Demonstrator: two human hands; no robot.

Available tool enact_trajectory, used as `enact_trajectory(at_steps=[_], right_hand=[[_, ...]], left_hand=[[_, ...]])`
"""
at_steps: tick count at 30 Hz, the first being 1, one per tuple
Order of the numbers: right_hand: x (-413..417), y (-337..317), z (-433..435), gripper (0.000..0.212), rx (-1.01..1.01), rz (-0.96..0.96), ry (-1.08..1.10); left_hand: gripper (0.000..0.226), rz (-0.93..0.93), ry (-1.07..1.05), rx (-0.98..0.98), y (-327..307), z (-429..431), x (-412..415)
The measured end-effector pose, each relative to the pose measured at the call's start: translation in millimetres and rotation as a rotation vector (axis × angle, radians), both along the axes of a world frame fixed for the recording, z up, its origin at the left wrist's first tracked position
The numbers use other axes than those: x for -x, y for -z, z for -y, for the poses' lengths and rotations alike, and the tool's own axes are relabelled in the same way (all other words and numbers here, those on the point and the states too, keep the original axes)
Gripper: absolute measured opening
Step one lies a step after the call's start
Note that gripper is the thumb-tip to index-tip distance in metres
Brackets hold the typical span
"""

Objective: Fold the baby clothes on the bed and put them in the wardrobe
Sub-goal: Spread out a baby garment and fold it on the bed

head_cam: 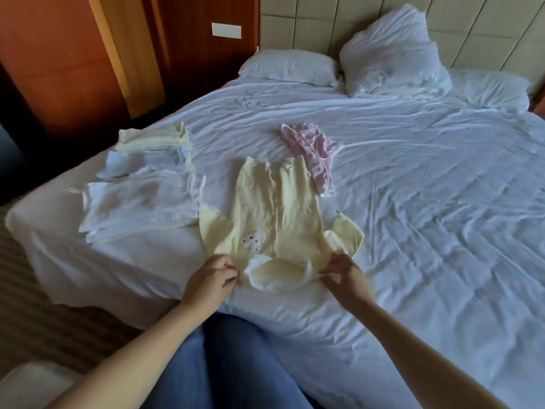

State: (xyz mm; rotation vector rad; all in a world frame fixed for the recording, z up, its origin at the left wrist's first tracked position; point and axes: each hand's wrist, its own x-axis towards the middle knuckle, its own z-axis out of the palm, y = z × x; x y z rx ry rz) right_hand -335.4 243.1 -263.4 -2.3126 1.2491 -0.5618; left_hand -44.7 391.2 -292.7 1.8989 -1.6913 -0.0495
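Note:
A pale yellow baby romper [277,214] lies spread flat on the white bed [427,202], legs pointing away from me, its hood folded near my hands. My left hand [211,278] pinches its left shoulder edge. My right hand [342,270] pinches the right shoulder by the sleeve. A crumpled pink garment [315,154] lies just beyond the romper's right leg. To the left sit folded white clothes [141,208], with pale yellow and blue pieces [156,146] behind them.
Pillows [392,51] lean on the padded headboard at the far end. A wooden wardrobe panel [67,63] stands left of the bed. Carpeted floor [38,302] runs along the bed's left edge. My legs in blue jeans [230,364] are against the near edge.

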Motion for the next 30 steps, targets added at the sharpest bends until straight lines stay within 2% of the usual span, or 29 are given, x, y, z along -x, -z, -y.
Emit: enact_trajectory(at_steps=[5, 8, 10, 12, 14, 17, 20, 23, 26, 28, 30], right_hand=[[3, 1, -7, 0.019, 0.005, -0.058, -0.044], [3, -4, -10, 0.018, 0.012, -0.075, 0.009], [-4, -12, -12, 0.021, 0.042, -0.116, 0.104], [-14, -21, -12, 0.034, -0.069, -0.176, 0.159], [-27, -27, -10, 0.043, -0.293, -0.148, 0.167], [-40, -34, -7, 0.035, -0.552, 0.057, 0.222], [-46, -41, -10, 0.017, -0.733, 0.199, 0.296], [-46, -42, -10, 0.021, -0.906, 0.450, 0.349], [-45, -39, -10, 0.024, -1.079, 0.711, 0.403], [-45, -37, -11, 0.020, -1.144, 0.800, 0.423], [-45, -36, -9, 0.016, -1.151, 0.845, 0.433]], left_hand=[[0.009, 0.047, -0.056, -0.031, -3, -4, 4], [0.033, 0.110, -0.127, 0.022, -13, -4, 10], [0.037, 0.062, -0.226, -0.072, -25, -3, 18], [0.046, -0.096, -0.325, -0.279, -35, 1, 27], [0.047, -0.321, -0.340, -0.395, -41, 7, 32], [0.038, -0.706, -0.317, -0.345, -45, 14, 36], [0.024, -0.935, -0.362, -0.292, -47, 18, 39], [0.020, -1.157, -0.439, -0.266, -50, 20, 39], [0.014, -1.467, -0.508, -0.256, -56, 22, 41], [0.011, -1.605, -0.528, -0.227, -60, 24, 42], [0.011, -1.656, -0.529, -0.209, -63, 25, 43]])
